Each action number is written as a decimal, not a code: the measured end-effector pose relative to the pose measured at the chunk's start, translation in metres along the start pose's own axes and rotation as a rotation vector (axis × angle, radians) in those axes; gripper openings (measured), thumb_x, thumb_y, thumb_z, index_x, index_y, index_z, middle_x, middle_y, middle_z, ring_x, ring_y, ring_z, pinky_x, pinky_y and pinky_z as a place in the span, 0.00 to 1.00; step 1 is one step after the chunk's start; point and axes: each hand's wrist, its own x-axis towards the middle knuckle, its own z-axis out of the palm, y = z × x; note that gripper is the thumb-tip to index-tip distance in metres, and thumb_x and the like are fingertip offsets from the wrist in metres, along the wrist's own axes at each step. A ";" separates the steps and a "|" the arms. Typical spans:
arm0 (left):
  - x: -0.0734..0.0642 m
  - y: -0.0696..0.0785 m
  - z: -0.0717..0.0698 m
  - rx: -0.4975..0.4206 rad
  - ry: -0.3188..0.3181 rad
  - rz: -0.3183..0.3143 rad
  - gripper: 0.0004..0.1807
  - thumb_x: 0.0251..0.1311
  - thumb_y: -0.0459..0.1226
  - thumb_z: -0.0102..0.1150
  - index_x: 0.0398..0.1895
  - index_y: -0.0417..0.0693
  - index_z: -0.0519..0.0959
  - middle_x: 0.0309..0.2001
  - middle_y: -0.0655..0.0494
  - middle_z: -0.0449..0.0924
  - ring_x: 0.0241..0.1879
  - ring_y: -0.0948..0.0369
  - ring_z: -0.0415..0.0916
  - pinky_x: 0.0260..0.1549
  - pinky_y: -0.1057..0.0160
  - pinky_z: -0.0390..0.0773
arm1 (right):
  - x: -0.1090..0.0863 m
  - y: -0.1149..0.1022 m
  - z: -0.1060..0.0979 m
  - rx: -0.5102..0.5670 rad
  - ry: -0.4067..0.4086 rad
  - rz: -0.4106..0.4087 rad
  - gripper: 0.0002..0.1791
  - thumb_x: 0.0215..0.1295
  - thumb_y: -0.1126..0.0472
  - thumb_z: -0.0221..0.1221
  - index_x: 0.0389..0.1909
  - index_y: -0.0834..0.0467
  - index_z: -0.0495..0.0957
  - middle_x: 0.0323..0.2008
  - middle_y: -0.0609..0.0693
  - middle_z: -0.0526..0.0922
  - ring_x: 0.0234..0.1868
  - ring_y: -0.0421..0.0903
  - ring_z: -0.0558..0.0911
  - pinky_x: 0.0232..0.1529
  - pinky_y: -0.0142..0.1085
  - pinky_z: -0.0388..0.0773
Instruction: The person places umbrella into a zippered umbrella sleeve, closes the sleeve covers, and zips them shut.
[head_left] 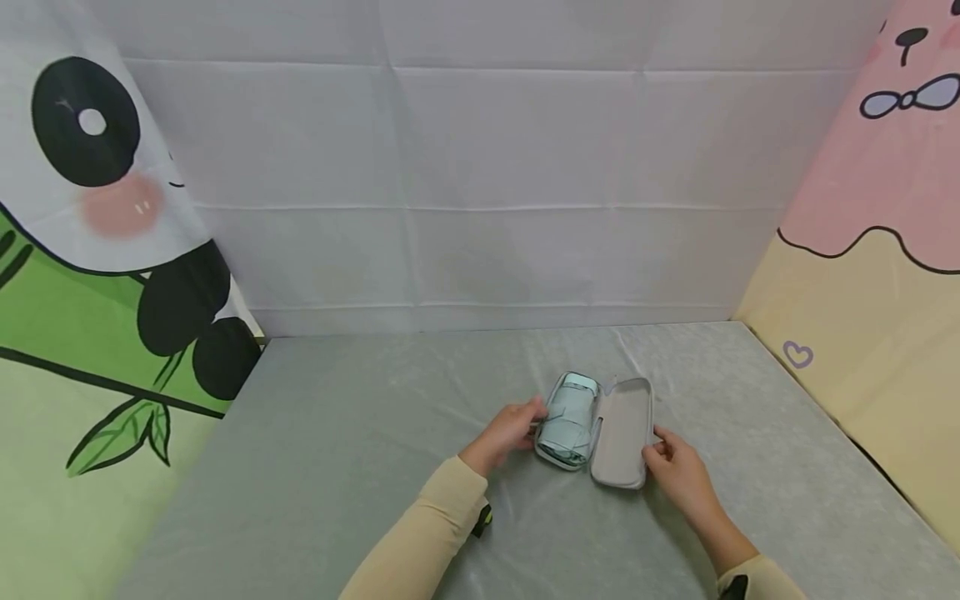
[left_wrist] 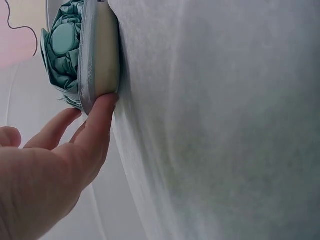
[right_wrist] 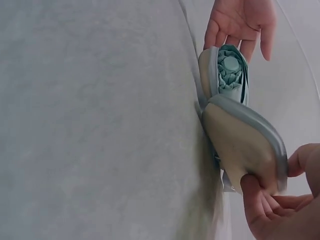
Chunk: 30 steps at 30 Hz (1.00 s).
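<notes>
An oblong zip case (head_left: pixel 622 433), beige outside with a grey edge, lies unfolded on the grey cloth. Its left half holds a rolled pale-teal folding umbrella (head_left: pixel 568 421), whose round end (left_wrist: pixel 65 39) shows among bunched fabric in the left wrist view. My left hand (head_left: pixel 512 429) touches the outer side of that half with its fingertips, the thumb standing away from the shell. On the other side, my right hand (head_left: pixel 678 475) pinches the edge of the lid half between thumb and fingers. That lid tilts up from the cloth in the right wrist view.
Grey cloth (head_left: pixel 337 467) covers the table. A plain pale curtain (head_left: pixel 510 167) hangs behind it. Printed cartoon panels stand at the left (head_left: pixel 120 333) and the right (head_left: pixel 862 333), along the table's sides.
</notes>
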 end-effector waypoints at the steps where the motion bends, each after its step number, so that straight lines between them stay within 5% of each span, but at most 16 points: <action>1: -0.001 0.000 0.000 -0.010 0.000 -0.002 0.29 0.73 0.47 0.36 0.57 0.29 0.71 0.58 0.37 0.69 0.56 0.45 0.69 0.47 0.51 0.74 | 0.000 -0.001 0.000 -0.004 0.002 0.003 0.28 0.62 0.64 0.49 0.61 0.74 0.63 0.35 0.55 0.78 0.29 0.44 0.73 0.26 0.34 0.69; 15: -0.016 -0.001 0.001 -0.097 0.015 -0.012 0.28 0.73 0.45 0.36 0.56 0.26 0.70 0.57 0.35 0.69 0.54 0.44 0.70 0.47 0.50 0.74 | 0.000 -0.030 0.005 -0.040 0.040 -0.037 0.27 0.64 0.62 0.46 0.61 0.72 0.64 0.36 0.56 0.77 0.25 0.42 0.74 0.24 0.35 0.70; 23: -0.020 -0.001 0.006 -0.122 0.035 -0.012 0.28 0.72 0.45 0.36 0.56 0.26 0.71 0.56 0.34 0.70 0.53 0.44 0.70 0.46 0.49 0.75 | 0.006 -0.043 0.005 -0.127 0.041 -0.138 0.27 0.59 0.64 0.48 0.58 0.74 0.67 0.21 0.50 0.71 0.17 0.43 0.66 0.19 0.35 0.63; 30: -0.023 0.000 0.008 -0.134 0.041 -0.014 0.28 0.73 0.46 0.36 0.55 0.26 0.71 0.55 0.35 0.71 0.53 0.44 0.71 0.45 0.50 0.76 | 0.010 -0.055 0.007 -0.207 0.036 -0.195 0.27 0.56 0.65 0.49 0.56 0.75 0.67 0.19 0.51 0.70 0.18 0.43 0.65 0.21 0.36 0.63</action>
